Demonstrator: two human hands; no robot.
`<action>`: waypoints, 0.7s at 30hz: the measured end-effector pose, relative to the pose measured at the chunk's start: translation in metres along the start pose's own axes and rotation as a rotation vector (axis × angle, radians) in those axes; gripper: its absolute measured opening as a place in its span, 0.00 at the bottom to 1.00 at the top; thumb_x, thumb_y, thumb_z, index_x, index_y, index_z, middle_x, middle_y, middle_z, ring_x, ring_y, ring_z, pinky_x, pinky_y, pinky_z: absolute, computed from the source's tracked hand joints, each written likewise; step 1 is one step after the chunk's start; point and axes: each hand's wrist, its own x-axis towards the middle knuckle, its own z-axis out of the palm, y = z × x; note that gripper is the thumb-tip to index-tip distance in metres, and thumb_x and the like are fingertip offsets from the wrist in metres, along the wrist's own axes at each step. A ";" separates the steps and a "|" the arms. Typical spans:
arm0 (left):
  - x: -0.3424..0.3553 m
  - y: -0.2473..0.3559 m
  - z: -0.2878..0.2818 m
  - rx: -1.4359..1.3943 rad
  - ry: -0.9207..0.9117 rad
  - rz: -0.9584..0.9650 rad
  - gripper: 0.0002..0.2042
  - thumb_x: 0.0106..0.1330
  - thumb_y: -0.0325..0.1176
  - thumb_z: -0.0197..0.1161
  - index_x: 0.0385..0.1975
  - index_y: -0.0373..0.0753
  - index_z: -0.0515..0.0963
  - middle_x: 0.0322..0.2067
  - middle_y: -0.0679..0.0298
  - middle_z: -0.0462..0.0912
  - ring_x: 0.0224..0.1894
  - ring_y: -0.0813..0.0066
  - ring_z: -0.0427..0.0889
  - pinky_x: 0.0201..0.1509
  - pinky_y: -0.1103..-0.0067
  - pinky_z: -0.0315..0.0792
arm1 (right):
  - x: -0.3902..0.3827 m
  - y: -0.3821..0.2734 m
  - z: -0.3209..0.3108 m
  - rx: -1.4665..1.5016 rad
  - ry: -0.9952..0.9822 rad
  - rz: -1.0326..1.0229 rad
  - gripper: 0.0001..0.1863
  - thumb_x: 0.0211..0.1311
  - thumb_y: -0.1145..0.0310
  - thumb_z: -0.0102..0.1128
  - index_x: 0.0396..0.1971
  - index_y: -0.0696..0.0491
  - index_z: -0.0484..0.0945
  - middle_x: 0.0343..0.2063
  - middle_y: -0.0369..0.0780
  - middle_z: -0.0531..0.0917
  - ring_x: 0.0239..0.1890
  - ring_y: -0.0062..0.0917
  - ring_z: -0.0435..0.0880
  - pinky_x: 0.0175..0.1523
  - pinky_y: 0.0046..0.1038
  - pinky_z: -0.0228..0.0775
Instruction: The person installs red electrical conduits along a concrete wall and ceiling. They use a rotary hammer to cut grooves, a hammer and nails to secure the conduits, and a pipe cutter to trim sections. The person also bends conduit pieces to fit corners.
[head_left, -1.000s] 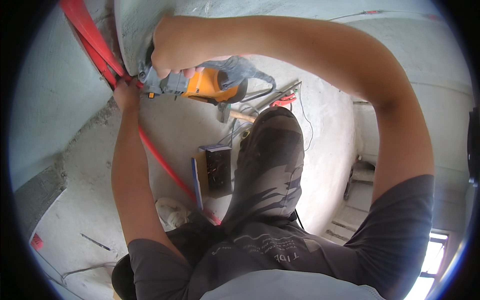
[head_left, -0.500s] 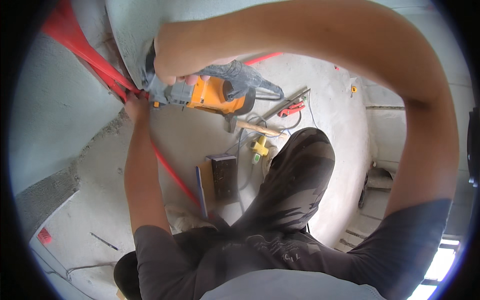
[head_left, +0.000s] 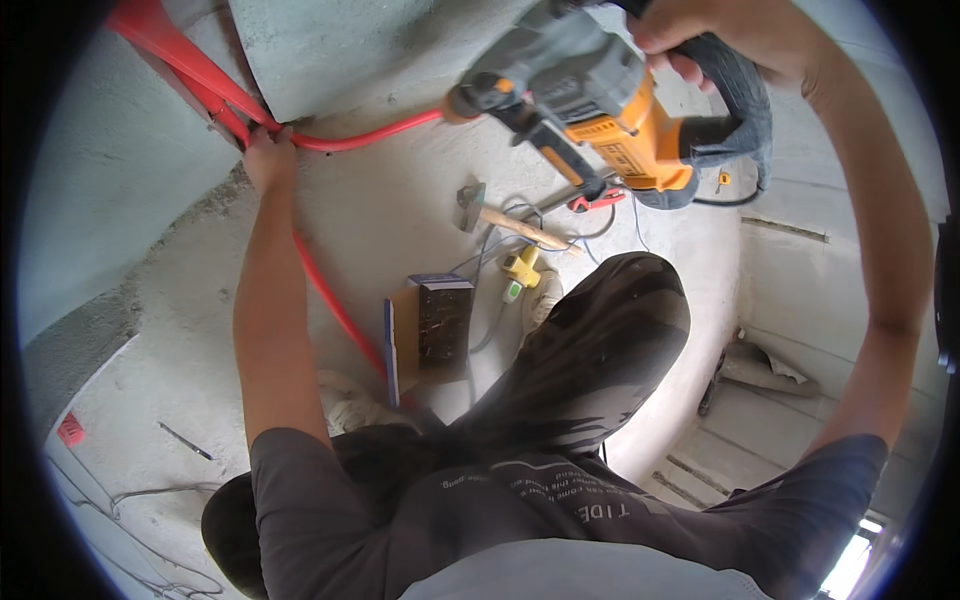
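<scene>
At the far left, my left hand (head_left: 268,158) is closed around red plastic pipes (head_left: 205,88) where they run along the wall's foot. One red pipe curves from there to the right across the floor, and another runs down toward my feet. My right hand (head_left: 690,40) grips the rear handle of an orange and grey hammer drill (head_left: 625,140), held up at the upper right, apart from the pipes. The drill's front points left and its side handle hangs downward; I cannot make out a bit in it.
A wooden-handled hammer (head_left: 525,228), red-handled cutters (head_left: 596,200) and a yellow plug adapter (head_left: 522,267) with cables lie ahead of my knee. An open box of small dark parts (head_left: 443,325) stands near my feet. A tape measure (head_left: 723,180) lies to the right, a pen (head_left: 186,440) at left.
My right hand has swung the hammer drill away from the pipes and wall, to the right. My left hand stays on the red pipes, now more fully in sight.
</scene>
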 end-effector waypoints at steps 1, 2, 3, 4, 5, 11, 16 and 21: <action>0.003 -0.007 -0.012 0.036 0.009 -0.029 0.17 0.61 0.44 0.70 0.40 0.37 0.83 0.38 0.44 0.86 0.44 0.41 0.84 0.48 0.55 0.77 | 0.005 0.008 0.002 -0.016 0.013 -0.019 0.06 0.53 0.77 0.67 0.26 0.66 0.84 0.20 0.45 0.83 0.21 0.26 0.81 0.29 0.27 0.74; 0.006 -0.014 -0.024 0.072 0.019 -0.059 0.16 0.61 0.44 0.70 0.40 0.38 0.83 0.38 0.45 0.86 0.44 0.41 0.84 0.48 0.55 0.77 | 0.013 0.018 0.004 -0.031 0.026 -0.038 0.06 0.53 0.77 0.67 0.26 0.66 0.83 0.19 0.45 0.83 0.21 0.27 0.81 0.29 0.28 0.74; 0.004 -0.006 -0.017 0.069 -0.009 -0.069 0.16 0.61 0.44 0.70 0.40 0.38 0.83 0.38 0.45 0.86 0.44 0.41 0.84 0.48 0.55 0.77 | 0.013 0.040 0.001 -0.013 0.044 -0.015 0.07 0.52 0.74 0.66 0.26 0.63 0.82 0.20 0.43 0.82 0.21 0.25 0.80 0.28 0.28 0.73; 0.003 -0.002 -0.011 0.052 -0.020 -0.074 0.16 0.61 0.44 0.70 0.40 0.38 0.83 0.37 0.45 0.86 0.43 0.41 0.85 0.48 0.56 0.77 | 0.021 0.071 -0.002 0.007 0.058 0.003 0.08 0.51 0.70 0.65 0.26 0.60 0.81 0.21 0.41 0.81 0.21 0.23 0.79 0.27 0.27 0.71; 0.003 -0.002 -0.006 0.041 -0.028 -0.081 0.16 0.61 0.44 0.70 0.40 0.38 0.83 0.37 0.45 0.86 0.43 0.41 0.85 0.48 0.56 0.77 | 0.031 0.095 -0.003 0.029 0.067 0.015 0.09 0.50 0.67 0.65 0.26 0.57 0.80 0.22 0.39 0.80 0.21 0.21 0.78 0.26 0.27 0.70; 0.003 -0.009 -0.003 -0.009 -0.030 -0.059 0.15 0.61 0.44 0.70 0.39 0.38 0.83 0.34 0.47 0.87 0.41 0.43 0.85 0.47 0.57 0.77 | 0.058 0.149 -0.006 0.072 0.203 0.122 0.09 0.51 0.66 0.64 0.27 0.57 0.80 0.22 0.38 0.80 0.19 0.20 0.75 0.25 0.26 0.68; 0.004 -0.004 -0.010 0.054 -0.028 -0.050 0.15 0.61 0.43 0.70 0.38 0.37 0.83 0.31 0.50 0.87 0.38 0.47 0.87 0.45 0.60 0.78 | 0.077 0.174 -0.008 0.127 0.239 0.135 0.09 0.52 0.66 0.64 0.28 0.56 0.81 0.22 0.37 0.80 0.19 0.19 0.75 0.26 0.26 0.68; 0.004 -0.002 -0.013 0.051 -0.008 -0.016 0.16 0.61 0.43 0.71 0.37 0.35 0.83 0.30 0.52 0.88 0.35 0.49 0.87 0.44 0.61 0.78 | 0.085 0.179 -0.003 0.149 0.241 0.102 0.09 0.53 0.66 0.65 0.30 0.57 0.82 0.22 0.37 0.79 0.19 0.18 0.75 0.25 0.25 0.68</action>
